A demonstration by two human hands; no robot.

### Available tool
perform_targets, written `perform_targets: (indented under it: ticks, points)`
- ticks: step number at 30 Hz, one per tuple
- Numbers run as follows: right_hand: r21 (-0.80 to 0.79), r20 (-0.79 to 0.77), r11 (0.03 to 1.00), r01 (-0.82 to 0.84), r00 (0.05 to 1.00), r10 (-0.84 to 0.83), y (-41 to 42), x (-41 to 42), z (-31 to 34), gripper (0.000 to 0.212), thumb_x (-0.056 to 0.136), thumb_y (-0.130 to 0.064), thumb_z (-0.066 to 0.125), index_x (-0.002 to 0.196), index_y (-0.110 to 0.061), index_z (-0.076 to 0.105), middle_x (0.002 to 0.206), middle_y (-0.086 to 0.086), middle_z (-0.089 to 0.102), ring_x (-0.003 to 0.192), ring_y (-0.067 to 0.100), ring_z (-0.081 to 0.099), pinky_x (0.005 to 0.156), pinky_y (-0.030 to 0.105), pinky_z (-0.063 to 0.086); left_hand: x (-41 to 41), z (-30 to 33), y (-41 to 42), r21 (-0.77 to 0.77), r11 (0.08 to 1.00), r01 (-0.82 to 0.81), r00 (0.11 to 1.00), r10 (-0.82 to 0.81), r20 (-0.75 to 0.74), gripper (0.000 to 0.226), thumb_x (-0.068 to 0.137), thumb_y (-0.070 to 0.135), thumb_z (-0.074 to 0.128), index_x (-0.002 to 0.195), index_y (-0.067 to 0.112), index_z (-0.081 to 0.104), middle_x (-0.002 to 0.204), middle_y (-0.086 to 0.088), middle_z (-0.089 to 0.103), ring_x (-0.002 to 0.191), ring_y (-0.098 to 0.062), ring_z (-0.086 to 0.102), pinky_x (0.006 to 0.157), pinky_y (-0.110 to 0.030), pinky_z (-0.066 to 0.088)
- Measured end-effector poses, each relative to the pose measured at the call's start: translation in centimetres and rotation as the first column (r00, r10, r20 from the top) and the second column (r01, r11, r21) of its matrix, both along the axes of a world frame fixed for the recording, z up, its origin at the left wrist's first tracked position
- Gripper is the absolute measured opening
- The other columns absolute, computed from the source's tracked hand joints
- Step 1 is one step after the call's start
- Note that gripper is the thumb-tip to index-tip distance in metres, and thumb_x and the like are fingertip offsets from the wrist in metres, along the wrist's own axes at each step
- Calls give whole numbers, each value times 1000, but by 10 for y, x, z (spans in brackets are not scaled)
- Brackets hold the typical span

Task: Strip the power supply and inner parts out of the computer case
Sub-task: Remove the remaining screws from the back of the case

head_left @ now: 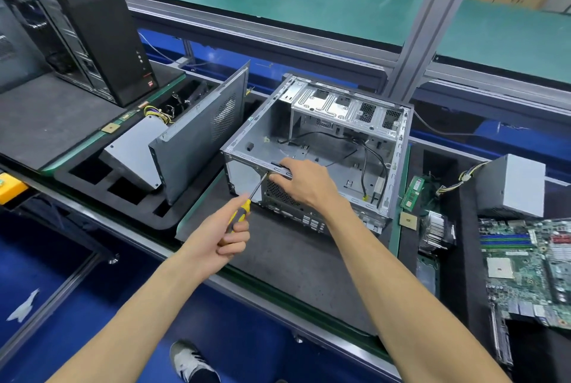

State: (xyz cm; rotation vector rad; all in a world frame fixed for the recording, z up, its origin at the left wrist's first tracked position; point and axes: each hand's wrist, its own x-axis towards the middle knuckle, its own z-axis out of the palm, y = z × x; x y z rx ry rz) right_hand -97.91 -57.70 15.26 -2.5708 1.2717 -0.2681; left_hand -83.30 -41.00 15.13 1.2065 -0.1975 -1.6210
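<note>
An open grey computer case (398, 147) lies on its side on the dark mat, with only black cables (364, 150) and a metal drive cage (346, 107) inside. My left hand (222, 237) grips a yellow-and-black screwdriver (239, 214), whose tip touches the case's near rear edge. My right hand (302, 184) grips that same top rear edge, fingers curled over the rim. A grey power supply (513, 188) with coloured wires sits out on the right, beside a green motherboard (531, 268).
A RAM stick (412, 192), a CPU chip (408, 221) and a finned heatsink (437, 232) lie right of the case. A side panel (200, 138) leans in a foam tray (92, 172) at left, next to another power supply (133, 153). A black tower (99, 27) stands far left.
</note>
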Motion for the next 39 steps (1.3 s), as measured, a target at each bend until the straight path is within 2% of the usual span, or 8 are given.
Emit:
perform_targets:
  ticks: [5,9,13,17,23,28,35,39]
  points:
    - [5,3,1000,0,1000,0,1,0,2,50,100,-57,47,132,-21,57,112,6,72,107,30,64,89,41,47,1,0,5,-66,998,9,428,56,902,18,91,38,69,89,21,62,67,8,63,46,-5,46,47,-24,32]
    - [-21,-3,1000,2,1000,-2,2,0,1,49,100,-57,47,131,-20,57,107,7,73,104,31,65,87,41,48,10,-12,11,8,996,85,-135,4,991,21,97,50,55,87,32,58,65,12,60,61,-7,53,58,-32,41]
    - [-25,-6,1000,0,1000,0,2,1,1,51,100,-58,46,134,-21,56,109,7,73,105,31,65,89,42,49,10,-16,2,-57,992,115,538,-14,843,33,103,40,52,89,16,70,56,9,52,45,-9,37,44,-23,30]
    - [-29,6,1000,-1,1000,1,1,0,0,50,100,-58,47,133,-22,57,108,6,73,105,31,65,87,41,48,11,-9,2,11,998,57,996,-57,72,33,104,32,51,104,2,64,64,4,37,43,-6,24,31,-18,19]
    - [-36,28,999,-1,1000,2,0,0,-2,48,99,-59,47,130,-24,58,107,4,73,103,29,65,83,40,47,11,-8,6,-14,999,46,861,-47,-507,23,92,23,63,107,6,64,64,7,30,41,-6,28,32,-17,22]
    - [-35,31,999,-4,1000,5,0,0,-2,48,99,-58,47,131,-24,58,110,5,73,106,30,65,85,40,47,2,-7,0,-14,1000,8,960,-4,281,36,91,38,71,97,10,50,61,3,34,43,-9,21,33,-19,18]
    - [-30,31,1000,0,1000,1,1,0,-2,49,99,-58,47,134,-25,57,110,5,73,107,29,65,88,40,47,5,-21,9,-63,995,78,-19,65,998,22,91,50,63,83,30,56,64,10,64,60,-7,57,54,-28,41]
    - [-43,34,999,5,999,-4,0,0,-3,49,99,-58,48,132,-25,58,108,6,73,106,30,65,85,40,47,2,-19,1,-71,997,25,747,28,664,39,102,42,52,92,8,69,59,2,62,43,-12,40,37,-20,28]
